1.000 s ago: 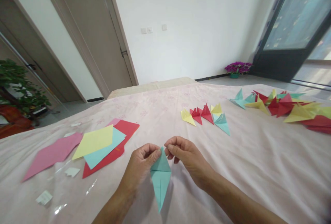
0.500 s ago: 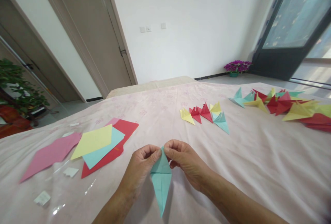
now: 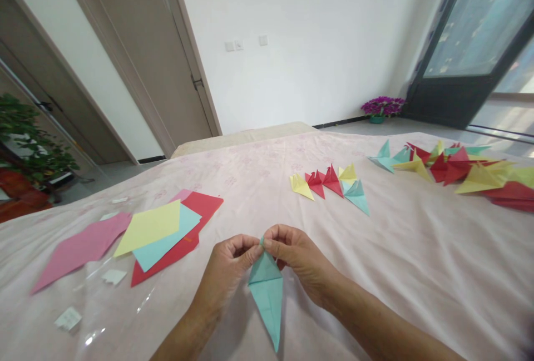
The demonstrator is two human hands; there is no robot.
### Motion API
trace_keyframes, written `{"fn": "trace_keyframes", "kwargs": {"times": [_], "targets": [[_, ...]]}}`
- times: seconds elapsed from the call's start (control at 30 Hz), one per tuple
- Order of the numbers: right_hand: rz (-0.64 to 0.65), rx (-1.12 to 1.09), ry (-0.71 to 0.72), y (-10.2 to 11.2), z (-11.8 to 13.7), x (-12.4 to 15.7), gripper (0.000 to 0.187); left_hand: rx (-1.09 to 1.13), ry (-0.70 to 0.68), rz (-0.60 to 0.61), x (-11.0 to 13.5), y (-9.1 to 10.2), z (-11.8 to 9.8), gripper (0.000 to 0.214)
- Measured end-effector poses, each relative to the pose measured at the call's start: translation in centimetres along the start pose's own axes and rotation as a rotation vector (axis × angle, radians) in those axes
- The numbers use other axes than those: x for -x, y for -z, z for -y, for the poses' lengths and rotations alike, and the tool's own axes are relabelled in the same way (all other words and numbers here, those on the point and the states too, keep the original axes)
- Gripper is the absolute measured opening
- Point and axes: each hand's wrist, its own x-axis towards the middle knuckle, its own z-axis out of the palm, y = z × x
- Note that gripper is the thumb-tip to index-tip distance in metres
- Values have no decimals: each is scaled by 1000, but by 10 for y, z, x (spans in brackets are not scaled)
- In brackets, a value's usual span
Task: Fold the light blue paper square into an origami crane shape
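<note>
A teal folded paper piece (image 3: 267, 291), long and kite-shaped, hangs point-down in front of me over the pink sheet. My left hand (image 3: 227, 275) pinches its top tip from the left. My right hand (image 3: 294, 258) pinches the same tip from the right, fingertips almost meeting. Both hands are closed on the paper, held just above the bed surface (image 3: 417, 272).
Flat sheets lie at left: pink (image 3: 79, 250), yellow (image 3: 150, 226), teal and red (image 3: 200, 208). White paper scraps (image 3: 69, 318) sit near the left edge. A small row of folded pieces (image 3: 331, 183) lies ahead; a larger pile (image 3: 463, 172) at far right.
My right hand closed in onto the paper's top tip beside the left fingers. The teal piece swung slightly, its lower point now further right.
</note>
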Motion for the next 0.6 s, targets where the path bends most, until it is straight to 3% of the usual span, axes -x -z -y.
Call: {"fn": "trace_keyframes", "kwargs": {"times": [0.1,0.33,0.6], "targets": [[-9,96,57,-1,-2,-1,33,-55,-29,-2,1,0,-1,35],[-62,543,232,5,-10,0,11,-260,-111,-31,2,-1,1,28],[13,245,132,3,-1,-4,26,-44,-40,58,1,1,-2,35]]}}
